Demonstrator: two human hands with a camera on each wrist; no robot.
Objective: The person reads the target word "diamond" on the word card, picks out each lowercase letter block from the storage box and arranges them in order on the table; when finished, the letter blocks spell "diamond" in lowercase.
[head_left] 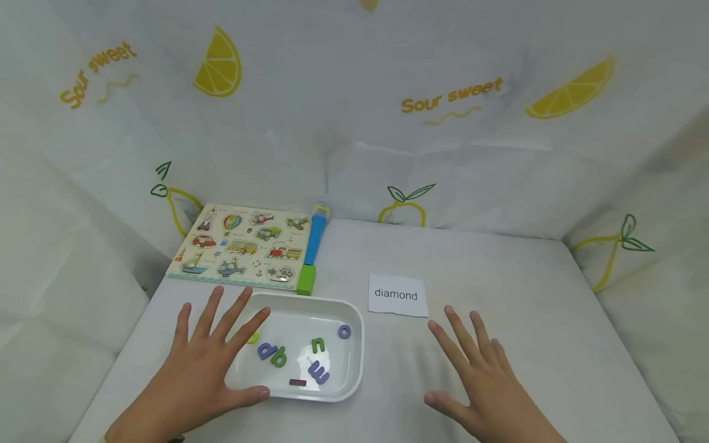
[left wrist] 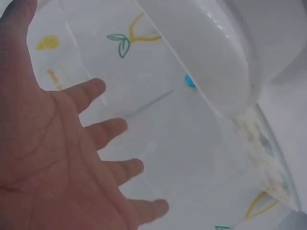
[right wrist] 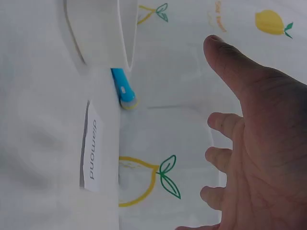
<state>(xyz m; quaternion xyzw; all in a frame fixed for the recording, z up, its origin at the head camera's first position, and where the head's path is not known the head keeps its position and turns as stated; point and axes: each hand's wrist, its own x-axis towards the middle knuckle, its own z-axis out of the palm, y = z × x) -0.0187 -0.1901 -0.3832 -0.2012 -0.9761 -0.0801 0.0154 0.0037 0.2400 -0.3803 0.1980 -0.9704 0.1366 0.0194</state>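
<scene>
Letters: a purple round-bowled letter and a green letter lie side by side left of centre in the tray; a green n-shape, a purple ring and a purple three-armed letter sit further right.
Red bar: a dark red bar lies near the tray's lower wall, its long axis left to right.
Yellow piece: a yellow piece shows at the tray's left, partly hidden by a finger.
White tray: the tray stands at lower centre of the frame, its long axis left to right, holding all of these.
Left hand: the left hand is the nearer one, covering the tray's left end in the head view; its fingers are spread and hold nothing, and the pieces lie to the right of them.
Right hand: the right hand is at lower right, fingers spread and holding nothing; bare bench separates its thumb from the tray, which lies leftward.
Word card: the card reading "diamond" lies right of the tray, just up and left of the right fingertips, long axis left to right.
Behind the tray: a picture board, a green block and a blue microphone, upper left of the tray.
</scene>
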